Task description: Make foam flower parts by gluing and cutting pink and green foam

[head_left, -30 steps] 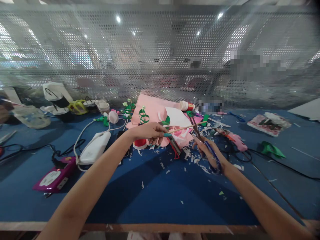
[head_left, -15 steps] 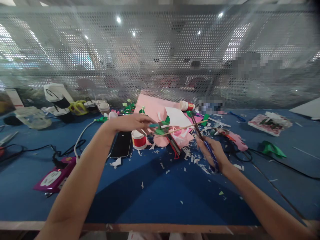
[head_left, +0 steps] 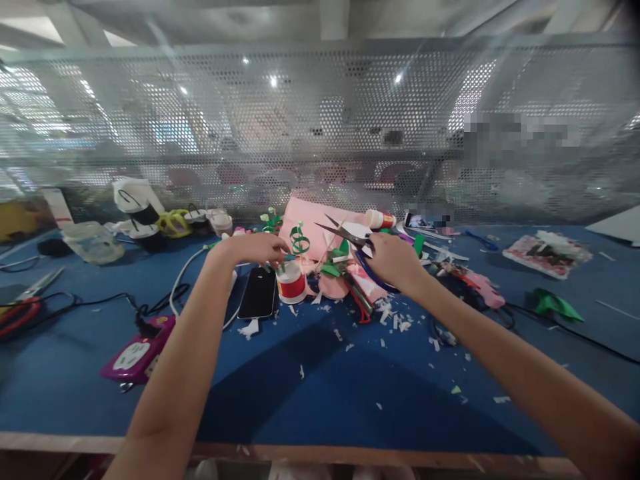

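Blue scissors [head_left: 353,237] gape, gripped in our right hand [head_left: 395,259]; at nine o'clock our left hand [head_left: 260,249] half-curls by a cup [head_left: 291,287], hold unclear

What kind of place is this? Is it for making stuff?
Probably a craft table, maybe in a classroom or workshop; I can't tell which. The right hand holds scissors, little white paper scraps lie scattered, and there's pink paper behind them.

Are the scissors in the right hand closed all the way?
No, the scissors in the right hand are open, their two pointed ends spread apart.
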`<action>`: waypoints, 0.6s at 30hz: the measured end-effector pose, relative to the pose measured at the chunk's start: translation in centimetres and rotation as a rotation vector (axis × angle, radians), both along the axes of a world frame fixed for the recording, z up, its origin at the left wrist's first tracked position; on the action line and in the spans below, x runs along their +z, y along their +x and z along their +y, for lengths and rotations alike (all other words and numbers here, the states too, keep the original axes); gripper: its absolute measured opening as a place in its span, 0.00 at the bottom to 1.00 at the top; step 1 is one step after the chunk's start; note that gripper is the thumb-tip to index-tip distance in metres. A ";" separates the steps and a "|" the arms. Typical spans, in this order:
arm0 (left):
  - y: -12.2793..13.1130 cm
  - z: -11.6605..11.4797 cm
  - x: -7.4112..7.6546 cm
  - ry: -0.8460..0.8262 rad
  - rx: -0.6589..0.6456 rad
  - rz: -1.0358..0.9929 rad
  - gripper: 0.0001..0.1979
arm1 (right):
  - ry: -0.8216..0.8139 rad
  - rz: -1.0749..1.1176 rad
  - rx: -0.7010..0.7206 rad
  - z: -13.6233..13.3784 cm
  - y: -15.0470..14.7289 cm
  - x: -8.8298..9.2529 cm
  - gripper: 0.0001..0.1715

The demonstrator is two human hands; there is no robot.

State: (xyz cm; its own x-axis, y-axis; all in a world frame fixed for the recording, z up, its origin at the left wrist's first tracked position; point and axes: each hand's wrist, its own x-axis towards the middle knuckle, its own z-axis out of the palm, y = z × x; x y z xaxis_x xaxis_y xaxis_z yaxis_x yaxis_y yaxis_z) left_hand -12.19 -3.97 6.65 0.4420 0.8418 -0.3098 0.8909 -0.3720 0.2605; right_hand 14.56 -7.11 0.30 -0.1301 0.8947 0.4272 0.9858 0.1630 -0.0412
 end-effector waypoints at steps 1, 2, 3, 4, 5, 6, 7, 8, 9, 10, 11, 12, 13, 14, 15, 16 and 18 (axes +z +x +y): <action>0.0 0.0 -0.1 0.002 0.006 0.003 0.22 | -0.009 -0.020 0.005 0.6 -0.8 0.4 0.23; 0.0 0.0 -0.2 -0.001 0.013 0.002 0.22 | -0.017 -0.031 0.002 1.2 -1.5 0.7 0.24; 0.0 0.0 -0.3 -0.010 0.014 -0.003 0.23 | -0.025 -0.038 0.007 1.7 -2.1 1.0 0.24; 0.0 0.0 -0.4 -0.021 0.012 -0.010 0.23 | -0.030 -0.041 0.009 2.1 -2.6 1.2 0.24; 0.1 0.0 -0.5 -0.028 0.012 -0.019 0.23 | -0.034 -0.047 0.011 2.5 -3.0 1.3 0.26; 0.1 0.1 -0.6 -0.029 0.011 -0.026 0.23 | -0.032 -0.050 0.012 2.7 -3.2 1.5 0.27; 0.2 0.1 -0.7 -0.023 0.010 -0.031 0.23 | -0.027 -0.051 0.013 2.9 -3.4 1.6 0.28; 0.3 0.2 -0.8 -0.014 0.008 -0.030 0.23 | -0.019 -0.049 0.014 3.1 -3.5 1.7 0.28; 0.3 0.2 -0.9 -0.003 0.005 -0.026 0.23 | -0.011 -0.045 0.015 3.2 -3.6 1.7 0.28; 0.4 0.3 -1.0 0.005 0.000 -0.018 0.23 | -0.003 -0.041 0.014 3.3 -3.6 1.8 0.27; 0.4 0.4 -1.1 0.011 -0.005 -0.010 0.23 | 0.001 -0.038 0.013 3.4 -3.6 1.8 0.27; 0.4 0.4 -1.1 0.012 -0.005 -0.005 0.23 | 0.003 -0.037 0.009 3.4 -3.7 1.8 0.26; 0.4 0.5 -1.2 0.008 -0.003 -0.006 0.23 | 0.000 -0.039 0.007 3.5 -3.7 1.8 0.26; 0.4 0.5 -1.2 0.002 -0.001 -0.012 0.23 | -0.004 -0.042 0.005 3.6 -3.8 1.7 0.26; 0.4 0.5 -1.2 -0.004 0.001 -0.020 0.24 | -0.013 -0.043 0.005 3.7 -3.9 1.7 0.27; 0.3 0.6 -1.3 -0.007 0.003 -0.028 0.24 | -0.027 -0.041 0.005 3.8 -4.0 1.6 0.27; 0.2 0.7 -1.3 0.000 0.004 -0.035 0.24 | -0.059 -0.030 -0.003 3.9 -4.2 1.6 0.29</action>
State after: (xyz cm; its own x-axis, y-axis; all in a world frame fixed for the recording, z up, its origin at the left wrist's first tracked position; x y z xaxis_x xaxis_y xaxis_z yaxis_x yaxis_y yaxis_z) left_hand -12.00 -3.29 5.32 0.4490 0.8438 -0.2939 0.8829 -0.3683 0.2913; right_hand 10.39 -3.21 1.85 -0.1396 0.9184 0.3701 0.9871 0.1586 -0.0211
